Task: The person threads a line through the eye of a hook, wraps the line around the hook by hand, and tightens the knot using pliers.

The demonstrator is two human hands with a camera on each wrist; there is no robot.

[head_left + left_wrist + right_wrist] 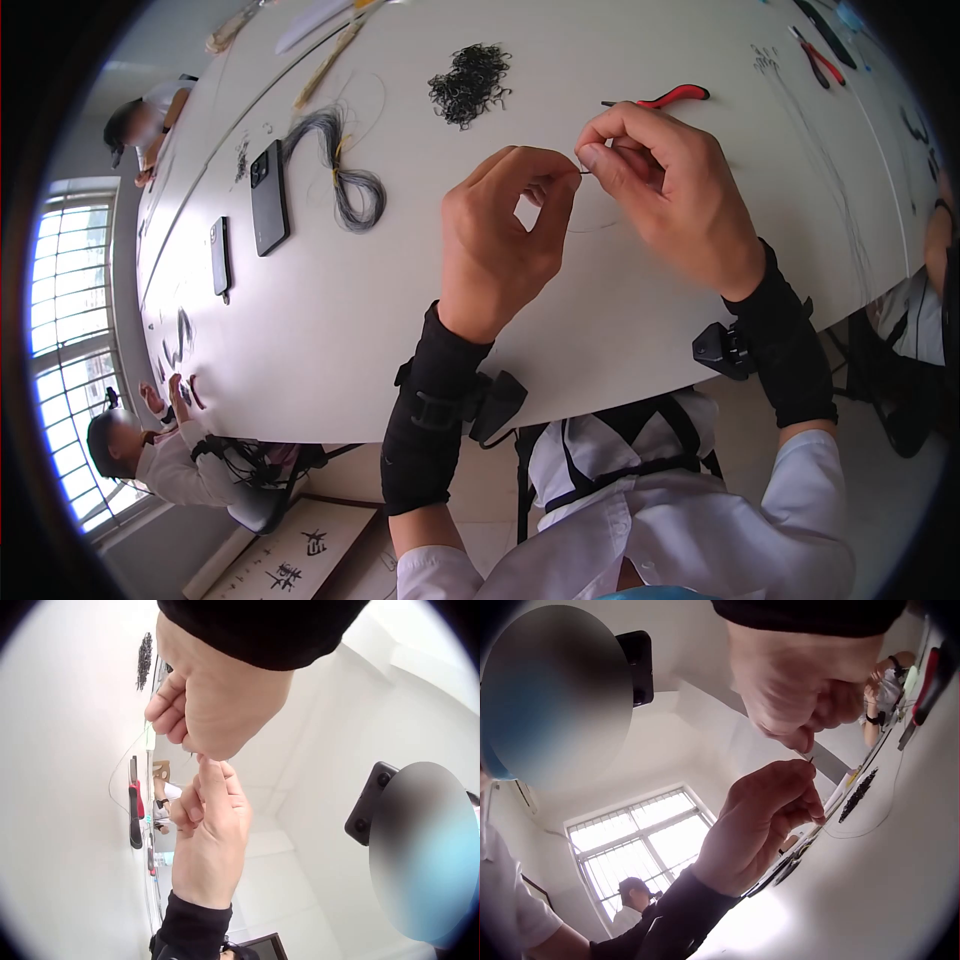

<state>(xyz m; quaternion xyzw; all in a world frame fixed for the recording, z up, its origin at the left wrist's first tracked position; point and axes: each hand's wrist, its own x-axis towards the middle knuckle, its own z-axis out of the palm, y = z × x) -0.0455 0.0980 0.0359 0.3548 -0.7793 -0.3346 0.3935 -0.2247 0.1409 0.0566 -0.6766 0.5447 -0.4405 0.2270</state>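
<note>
The left hand (pixel 505 240) and right hand (pixel 680 195) meet tip to tip above the table (pixel 330 330), each with thumb and forefinger closed in a pinch on a short dark piece (pixel 586 172) that spans the slim gap between them. Little of the piece shows; in the head view its long axis runs roughly from nine to three o'clock, and which end is its front cannot be told. Just below the hands, the head view catches only a faint length of thread (pixel 600 228), while the right wrist view shows it as a long curve bowing out toward four o'clock. From the hands in the head view, the pile of small black pieces (pixel 470 85) lies at ten o'clock and the red-handled pliers (pixel 683 95) near two, partly behind the right hand; the left wrist view shows more of the pliers' handles. Farther out, a bundle of grey strands (pixel 357 198) and a dark phone (pixel 268 200) lie at nine o'clock, and a second pair of pliers (pixel 818 62) at two.
</note>
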